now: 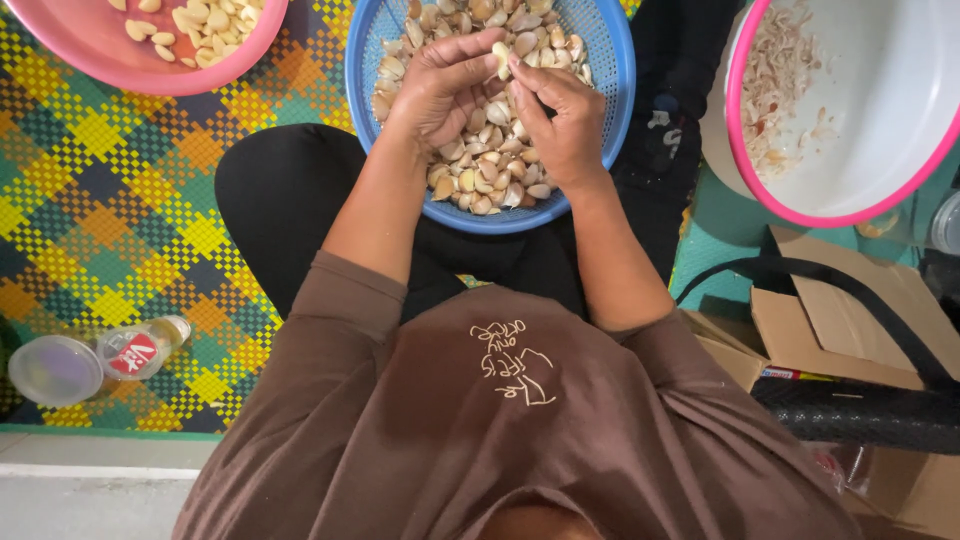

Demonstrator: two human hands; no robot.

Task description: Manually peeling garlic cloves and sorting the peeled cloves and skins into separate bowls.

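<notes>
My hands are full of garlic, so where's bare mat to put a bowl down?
The woven mat lies bare on your left, between the pink bowl, your knee and the small jars. Your right is crowded: the white tub and cardboard boxes.

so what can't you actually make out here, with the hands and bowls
- Garlic clove, head view: mostly covered by the left hand and right hand; peel state unclear.
- Pink bowl: cut off by the top edge.
- White basin: cut off by the right edge.
</notes>
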